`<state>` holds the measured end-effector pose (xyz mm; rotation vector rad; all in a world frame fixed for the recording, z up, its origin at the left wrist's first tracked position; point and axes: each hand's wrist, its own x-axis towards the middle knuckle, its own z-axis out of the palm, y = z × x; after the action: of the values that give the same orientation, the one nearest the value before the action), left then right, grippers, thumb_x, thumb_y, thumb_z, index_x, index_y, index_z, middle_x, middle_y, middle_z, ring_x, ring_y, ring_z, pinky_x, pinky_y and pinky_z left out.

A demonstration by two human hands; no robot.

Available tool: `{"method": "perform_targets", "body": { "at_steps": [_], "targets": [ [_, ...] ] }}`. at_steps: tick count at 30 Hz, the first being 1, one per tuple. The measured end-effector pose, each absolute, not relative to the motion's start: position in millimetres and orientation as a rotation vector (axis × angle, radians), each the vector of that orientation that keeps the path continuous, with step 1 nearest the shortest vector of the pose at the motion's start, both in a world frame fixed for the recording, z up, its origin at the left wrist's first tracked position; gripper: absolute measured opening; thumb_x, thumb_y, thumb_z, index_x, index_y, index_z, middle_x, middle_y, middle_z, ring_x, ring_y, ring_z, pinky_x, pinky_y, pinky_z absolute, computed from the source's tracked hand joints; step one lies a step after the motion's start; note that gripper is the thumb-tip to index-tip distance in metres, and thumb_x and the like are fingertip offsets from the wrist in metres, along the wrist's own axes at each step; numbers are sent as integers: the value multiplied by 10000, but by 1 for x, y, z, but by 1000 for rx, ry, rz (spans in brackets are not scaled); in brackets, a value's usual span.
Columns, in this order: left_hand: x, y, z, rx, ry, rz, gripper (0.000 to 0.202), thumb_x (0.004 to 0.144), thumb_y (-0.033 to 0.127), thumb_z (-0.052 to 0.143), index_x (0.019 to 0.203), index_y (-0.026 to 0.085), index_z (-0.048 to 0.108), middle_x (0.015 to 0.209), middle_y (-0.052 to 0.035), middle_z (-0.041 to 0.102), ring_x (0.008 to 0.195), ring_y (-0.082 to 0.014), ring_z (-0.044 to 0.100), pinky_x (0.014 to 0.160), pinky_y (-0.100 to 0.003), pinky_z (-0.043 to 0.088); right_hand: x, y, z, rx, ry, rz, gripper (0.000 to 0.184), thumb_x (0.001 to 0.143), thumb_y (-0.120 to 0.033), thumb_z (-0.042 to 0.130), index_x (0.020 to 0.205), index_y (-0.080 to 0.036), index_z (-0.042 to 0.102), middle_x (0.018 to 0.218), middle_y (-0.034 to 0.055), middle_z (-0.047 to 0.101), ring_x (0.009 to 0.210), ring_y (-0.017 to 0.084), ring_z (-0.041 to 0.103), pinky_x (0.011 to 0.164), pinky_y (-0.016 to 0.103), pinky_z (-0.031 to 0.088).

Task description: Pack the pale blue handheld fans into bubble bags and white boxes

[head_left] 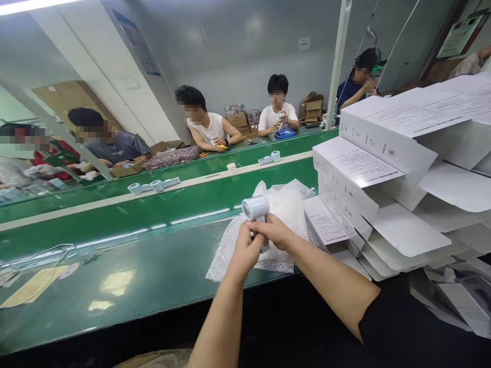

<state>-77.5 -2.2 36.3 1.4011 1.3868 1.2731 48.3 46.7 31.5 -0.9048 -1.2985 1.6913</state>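
Observation:
Both my hands hold a small pale-blue handheld device with a round barrel head, upright above a pile of bubble-wrap bags on the green workbench. My left hand wraps round the lower part of its handle. My right hand grips the handle just under the head, fingers closed. The handle is mostly hidden by my fingers.
A stack of open white cartons with printed sheets fills the right side. Two more pale devices and another lie on the green conveyor belt. Several people sit working at the far side among brown boxes.

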Motion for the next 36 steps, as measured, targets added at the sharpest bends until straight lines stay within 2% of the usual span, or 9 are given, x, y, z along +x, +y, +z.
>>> {"method": "perform_targets", "body": {
  "at_steps": [5,10,15,18,21,24,28,32,36],
  "targets": [
    [-177,-47,37,1831,1739,644,546,720,351,637,1257,270,585,1431,-63,497,1330,-258,439,1117,-424,328,61,52,25,-1185,-847,1802,170,863,-296,612,925,-165,522,697,-2,582,591,124,620,463,201,472],
    [-213,-78,-7,2031,1931,303,260,786,266,545,958,274,740,1216,-42,669,1276,-286,495,1074,-467,391,70,55,23,-1205,-812,1915,115,857,-158,553,957,-160,497,656,6,596,521,148,624,422,238,489],
    [-193,-87,-19,2251,1872,355,321,812,264,558,1097,316,696,1214,-37,662,1243,-280,507,1014,-449,435,76,42,38,-1005,-800,2045,154,833,-121,573,985,-120,550,751,54,642,649,148,669,575,257,570],
    [-188,-87,-14,2156,1756,483,258,804,242,533,955,289,737,1038,-51,716,1039,-236,623,925,-370,482,88,31,51,-733,-797,2147,275,803,-151,630,1062,-150,538,828,32,637,717,164,680,669,339,607],
    [-182,-82,-6,1785,1883,802,200,776,342,562,733,238,727,795,-47,720,803,-216,653,782,-327,512,96,17,57,-501,-890,2271,441,750,-203,716,1130,-167,494,901,38,635,774,181,680,611,315,607],
    [-163,-78,12,1449,1999,1113,228,732,397,600,750,201,714,775,-45,711,763,-213,632,706,-300,494,93,2,51,-377,-1053,2549,679,664,-216,794,1225,-150,417,961,86,647,783,208,686,535,285,589],
    [-133,-82,37,1454,1790,1226,200,685,282,601,796,183,734,797,-41,692,748,-188,601,668,-264,466,79,-7,38,-403,-1157,2694,974,621,-140,805,1393,-193,214,938,72,660,759,230,696,521,317,589],
    [-131,-88,41,1491,1572,1158,155,692,244,603,724,172,736,715,-30,657,710,-170,572,676,-268,460,72,-1,30,-322,-1224,2724,718,659,-145,758,1302,-151,438,931,82,647,741,200,682,496,260,577],
    [-136,-90,38,1260,1725,1510,183,743,323,652,783,156,717,639,-17,627,576,-130,527,574,-256,441,72,1,25,-540,-1309,2600,523,670,-153,739,1157,-120,552,922,85,637,698,186,673,463,251,569]
  ]
}}
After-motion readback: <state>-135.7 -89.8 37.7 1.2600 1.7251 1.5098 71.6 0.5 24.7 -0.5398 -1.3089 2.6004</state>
